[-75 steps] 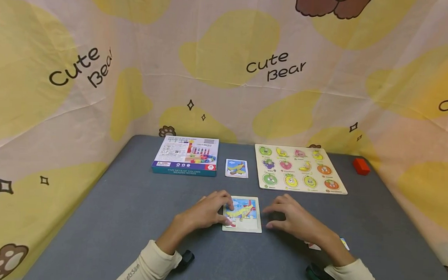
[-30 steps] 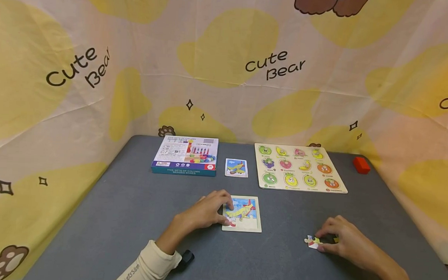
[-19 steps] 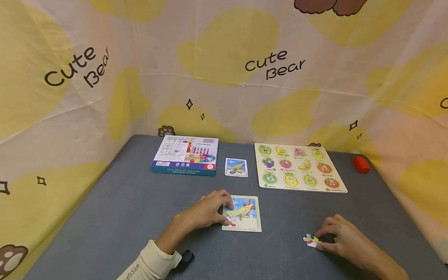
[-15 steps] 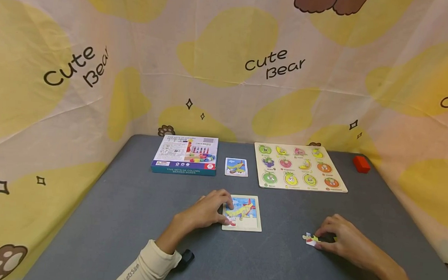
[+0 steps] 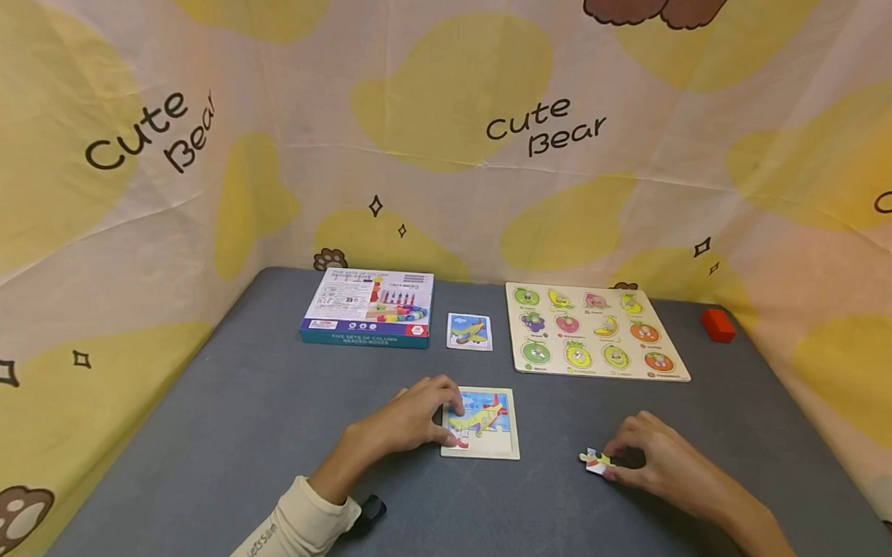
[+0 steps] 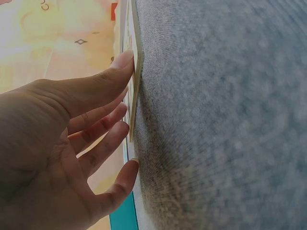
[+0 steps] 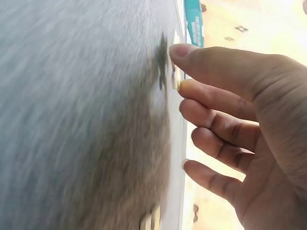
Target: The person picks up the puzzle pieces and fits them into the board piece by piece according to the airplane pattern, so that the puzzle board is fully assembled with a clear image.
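Note:
A square wooden jigsaw tray (image 5: 497, 448) with an airplane picture lies on the table; its upper part is filled and a pale bare strip shows at the lower right. My left hand (image 5: 410, 418) rests its thumb and fingertips on the tray's left side, over a red and white piece (image 5: 460, 440). In the left wrist view the thumb (image 6: 103, 86) presses at the tray's edge (image 6: 137, 72). To the tray's right, my right hand (image 5: 665, 463) pinches a jigsaw piece (image 5: 595, 462), white, red and yellow, between thumb and forefinger, just above the table.
An airplane picture card (image 5: 469, 332) lies behind the tray. A beads box (image 5: 366, 308) stands back left, a fruit puzzle board (image 5: 597, 332) back right, and a red block (image 5: 718, 325) beyond it. Pale wooden edges (image 7: 150, 220) show low in the right wrist view.
My right hand has gone from beside the tray to the right, taken hold of the jigsaw piece, and moved back leftward with it. The left hand has stayed on the tray.

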Available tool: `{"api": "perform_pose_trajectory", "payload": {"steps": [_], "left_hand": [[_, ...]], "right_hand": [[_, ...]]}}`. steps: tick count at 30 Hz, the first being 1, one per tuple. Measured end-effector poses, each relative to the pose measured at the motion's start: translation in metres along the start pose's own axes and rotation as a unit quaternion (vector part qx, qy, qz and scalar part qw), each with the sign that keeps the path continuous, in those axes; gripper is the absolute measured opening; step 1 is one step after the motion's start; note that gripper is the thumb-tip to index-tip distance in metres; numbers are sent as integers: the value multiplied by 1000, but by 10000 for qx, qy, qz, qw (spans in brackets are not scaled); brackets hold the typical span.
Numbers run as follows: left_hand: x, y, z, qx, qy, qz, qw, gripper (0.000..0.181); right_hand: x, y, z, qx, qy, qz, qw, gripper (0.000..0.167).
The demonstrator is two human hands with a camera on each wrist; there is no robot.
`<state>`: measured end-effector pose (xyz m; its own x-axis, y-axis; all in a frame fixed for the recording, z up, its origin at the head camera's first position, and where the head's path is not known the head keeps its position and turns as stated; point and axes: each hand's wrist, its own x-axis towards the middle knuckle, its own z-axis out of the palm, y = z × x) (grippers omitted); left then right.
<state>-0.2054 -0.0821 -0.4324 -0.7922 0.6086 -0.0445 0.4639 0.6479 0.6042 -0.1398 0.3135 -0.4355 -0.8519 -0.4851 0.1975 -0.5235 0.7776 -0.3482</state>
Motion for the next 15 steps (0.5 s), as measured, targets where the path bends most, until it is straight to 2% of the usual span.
{"api": "perform_pose_trajectory", "payload": {"steps": [3,10,15], "left_hand": [[-1,1,-1,11,12,-11,10000,27],[-2,2,0,21,38,8,10000,27],[-2,0,1,12,44,-32,10000,26]], "right_hand": [[11,-7,1,91,-219,34,9997,16],[33,-18,12,92,-250,-480,9985,13],[48,-28,20,-14,-263,-655,9975,13]]}}
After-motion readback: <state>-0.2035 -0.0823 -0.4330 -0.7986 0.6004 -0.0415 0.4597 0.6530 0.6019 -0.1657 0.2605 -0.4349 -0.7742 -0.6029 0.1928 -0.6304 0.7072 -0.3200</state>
